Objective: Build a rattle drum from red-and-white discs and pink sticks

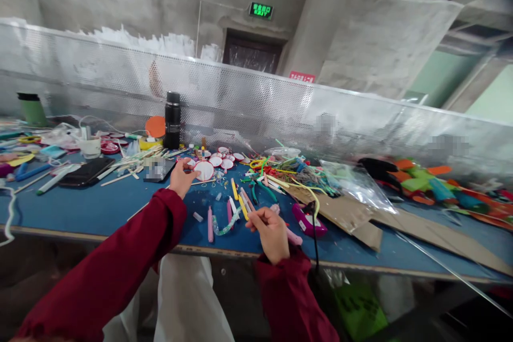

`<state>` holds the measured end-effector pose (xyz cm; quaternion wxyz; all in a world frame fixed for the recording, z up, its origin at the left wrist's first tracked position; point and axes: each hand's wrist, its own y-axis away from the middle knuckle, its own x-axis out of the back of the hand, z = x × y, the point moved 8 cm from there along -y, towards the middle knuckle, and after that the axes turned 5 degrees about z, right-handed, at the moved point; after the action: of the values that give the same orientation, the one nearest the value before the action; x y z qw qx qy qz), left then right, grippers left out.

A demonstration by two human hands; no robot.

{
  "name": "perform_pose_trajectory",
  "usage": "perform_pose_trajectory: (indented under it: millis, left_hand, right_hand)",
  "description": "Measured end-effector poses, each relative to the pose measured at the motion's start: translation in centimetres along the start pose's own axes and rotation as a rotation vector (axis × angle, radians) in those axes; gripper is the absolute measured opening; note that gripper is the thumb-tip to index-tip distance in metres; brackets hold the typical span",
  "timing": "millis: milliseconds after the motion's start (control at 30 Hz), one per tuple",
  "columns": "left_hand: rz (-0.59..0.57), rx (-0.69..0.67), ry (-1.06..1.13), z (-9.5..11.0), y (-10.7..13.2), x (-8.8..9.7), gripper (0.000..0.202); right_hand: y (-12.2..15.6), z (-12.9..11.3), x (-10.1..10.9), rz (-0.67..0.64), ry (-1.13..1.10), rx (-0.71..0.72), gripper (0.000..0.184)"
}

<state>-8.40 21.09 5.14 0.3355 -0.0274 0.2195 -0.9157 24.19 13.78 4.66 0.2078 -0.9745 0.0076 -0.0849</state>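
My left hand (182, 176), in a dark red sleeve, reaches forward over the blue table (92, 208) and pinches the edge of a round white disc with a red rim (204, 170). More such discs (221, 159) lie just beyond it. My right hand (271, 231) rests near the table's front edge, its fingers closed on a thin yellow stick (243, 209). Pink and yellow tubes (210, 223) and a clear bent tube (224, 226) lie between my hands. Green-handled pliers (260, 188) lie just behind them.
A black flask (172, 120) stands at the back by a perforated metal screen (280, 107). A black phone (86, 172) and a white cup (90, 146) lie left. Cardboard (360, 219), a plastic bag (356, 184), a magenta tool (308, 220) and coloured parts (420, 181) fill the right.
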Motion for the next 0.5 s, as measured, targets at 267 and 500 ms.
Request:
perform_pose_trajectory:
  millis: [267, 500]
  left_hand:
    - [-0.127, -0.002, 0.051, 1.7, 1.0, -1.1, 0.058]
    - [-0.378, 0.055, 0.166, 2.2, 2.3, -3.3, 0.066]
  right_hand:
    - [-1.4, -0.2, -2.0, -0.038, -0.142, -0.015, 0.045]
    - [-6.2, 0.5, -8.4, -0.378, -0.147, -0.072, 0.076]
